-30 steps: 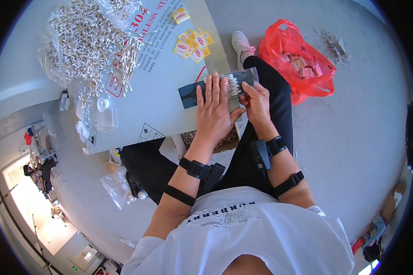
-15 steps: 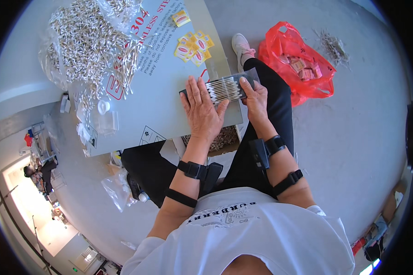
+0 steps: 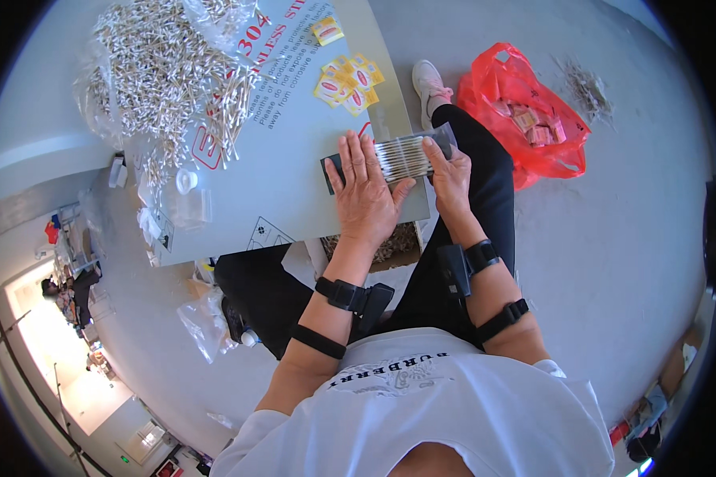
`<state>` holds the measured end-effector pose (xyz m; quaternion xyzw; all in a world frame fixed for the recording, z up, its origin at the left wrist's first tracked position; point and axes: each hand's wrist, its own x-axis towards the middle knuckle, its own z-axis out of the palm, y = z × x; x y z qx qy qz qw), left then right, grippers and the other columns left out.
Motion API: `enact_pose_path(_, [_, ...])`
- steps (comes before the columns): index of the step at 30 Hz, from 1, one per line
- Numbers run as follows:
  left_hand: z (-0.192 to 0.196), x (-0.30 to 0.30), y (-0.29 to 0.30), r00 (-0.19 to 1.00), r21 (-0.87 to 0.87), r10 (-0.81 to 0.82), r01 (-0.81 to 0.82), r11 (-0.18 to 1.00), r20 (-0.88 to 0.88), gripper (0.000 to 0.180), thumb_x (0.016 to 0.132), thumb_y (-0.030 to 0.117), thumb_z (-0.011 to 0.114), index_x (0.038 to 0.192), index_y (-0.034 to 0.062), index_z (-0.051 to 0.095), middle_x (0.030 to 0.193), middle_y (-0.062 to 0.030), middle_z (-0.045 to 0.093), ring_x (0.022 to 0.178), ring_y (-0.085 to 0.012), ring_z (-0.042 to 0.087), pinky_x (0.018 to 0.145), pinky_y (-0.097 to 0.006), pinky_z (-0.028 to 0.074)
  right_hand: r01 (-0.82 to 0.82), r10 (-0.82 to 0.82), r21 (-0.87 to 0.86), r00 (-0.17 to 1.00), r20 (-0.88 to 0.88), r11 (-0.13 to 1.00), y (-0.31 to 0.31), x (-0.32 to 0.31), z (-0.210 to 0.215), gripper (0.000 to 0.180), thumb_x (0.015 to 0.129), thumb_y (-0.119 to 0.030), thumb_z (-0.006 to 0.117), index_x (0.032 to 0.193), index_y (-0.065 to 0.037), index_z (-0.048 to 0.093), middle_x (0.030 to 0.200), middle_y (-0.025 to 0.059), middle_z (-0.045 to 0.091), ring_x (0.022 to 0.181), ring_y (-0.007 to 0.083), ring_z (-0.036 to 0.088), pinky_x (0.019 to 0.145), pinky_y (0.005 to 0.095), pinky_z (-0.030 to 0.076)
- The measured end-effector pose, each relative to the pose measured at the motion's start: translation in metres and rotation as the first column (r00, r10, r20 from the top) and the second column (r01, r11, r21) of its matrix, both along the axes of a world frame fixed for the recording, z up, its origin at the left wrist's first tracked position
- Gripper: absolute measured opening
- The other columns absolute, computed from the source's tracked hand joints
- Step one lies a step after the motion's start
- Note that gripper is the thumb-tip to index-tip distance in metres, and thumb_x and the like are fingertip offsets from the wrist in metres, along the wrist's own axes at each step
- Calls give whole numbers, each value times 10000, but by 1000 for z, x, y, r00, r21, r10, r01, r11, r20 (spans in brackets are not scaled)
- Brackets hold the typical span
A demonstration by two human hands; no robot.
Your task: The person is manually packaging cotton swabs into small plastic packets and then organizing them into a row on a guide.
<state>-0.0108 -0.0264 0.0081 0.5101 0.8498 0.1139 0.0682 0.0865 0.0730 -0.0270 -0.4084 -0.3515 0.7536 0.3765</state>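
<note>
A flat row of white cotton swabs lies on a dark narrow board near the right edge of the table. My left hand rests flat across the board's left part, fingers stretched and thumb along the swabs' lower edge. At the other end, my right hand pinches a clear plastic sleeve, its thumb on top and its other fingers mostly hidden underneath. The sleeve's shine shows over the swabs; how far left it reaches is hard to tell.
A big heap of loose swabs covers the table's far left. Yellow paper labels lie beyond my hands. A round white lid and clear box sit left. On the floor are a red bag of packets and a carton below.
My right hand has come slightly left, its thumb now over the swabs' right end. More of the swabs appear under the clear sleeve. The whole view has shifted a little.
</note>
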Motion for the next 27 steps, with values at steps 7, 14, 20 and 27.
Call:
enact_pose_path(7, [4, -3, 1, 1000, -11, -10, 10, 1000, -29, 883, 899, 534, 536, 1468, -67, 226, 1553, -246, 177, 1460, -386, 108, 1136, -588, 93, -15, 12, 56, 998, 60, 998, -1, 5, -7, 214, 946, -232, 649, 866, -37, 687, 778, -32, 650, 673, 29, 544, 607, 204, 424])
enact_pose_path(14, [-1, -99, 46, 993, 439, 110, -112, 892, 29, 464, 810, 159, 698, 1220, 11, 539, 1198, -190, 540, 1132, -369, 480, 964, -474, 386, -18, 18, -19, 999, 29, 1000, -1, 7, -5, 242, 956, -245, 638, 873, -24, 696, 789, -47, 633, 693, 30, 505, 617, 209, 395])
enact_pose_path(20, [4, -139, 89, 932, 193, 330, -355, 915, 151, 366, 672, 217, 821, 948, 68, 633, 1046, -122, 594, 1043, -330, 520, 893, -451, 427, -24, 25, -55, 999, 34, 998, -1, 9, 0, 243, 959, -242, 632, 883, -19, 693, 796, -39, 645, 705, 25, 522, 626, 208, 405])
enact_pose_path(27, [-7, -158, 80, 852, 261, 379, -482, 836, 361, 236, 663, 154, 818, 745, 64, 616, 783, -82, 632, 805, -273, 601, 719, -398, 476, -34, 35, -59, 999, 11, 998, -2, 6, 3, 227, 955, -238, 640, 880, -29, 690, 806, -43, 645, 712, 17, 518, 628, 201, 395])
